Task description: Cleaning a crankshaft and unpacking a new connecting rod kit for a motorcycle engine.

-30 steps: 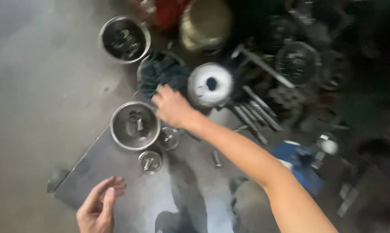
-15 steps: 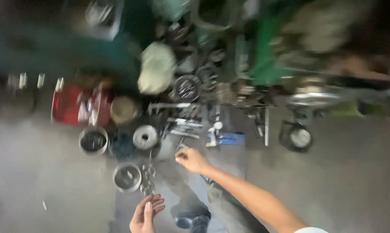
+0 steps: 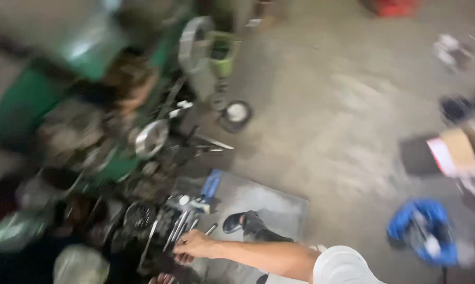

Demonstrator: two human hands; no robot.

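The view is blurred. My right hand [image 3: 193, 244] reaches left from the bottom edge, fingers curled at the near ends of several long metal rods and spanners [image 3: 177, 227] lying side by side on the floor. Whether it grips one is unclear. Only the fingertips of my left hand [image 3: 162, 278] show at the bottom edge, below the right hand. Dark round metal parts [image 3: 137, 215] lie just left of the rods.
A foot in a black sandal [image 3: 246, 223] rests on a grey metal plate [image 3: 277, 208]. A green machine [image 3: 64, 105] crowds the left. A round disc [image 3: 236, 112], a blue bundle [image 3: 424, 231] and a cardboard box [image 3: 458, 150] sit on the concrete floor.
The camera has swung hard, so the bowls and red can have left the view. My right hand has moved from the steel bowl to the row of rods. My left hand has dropped nearly out of frame.
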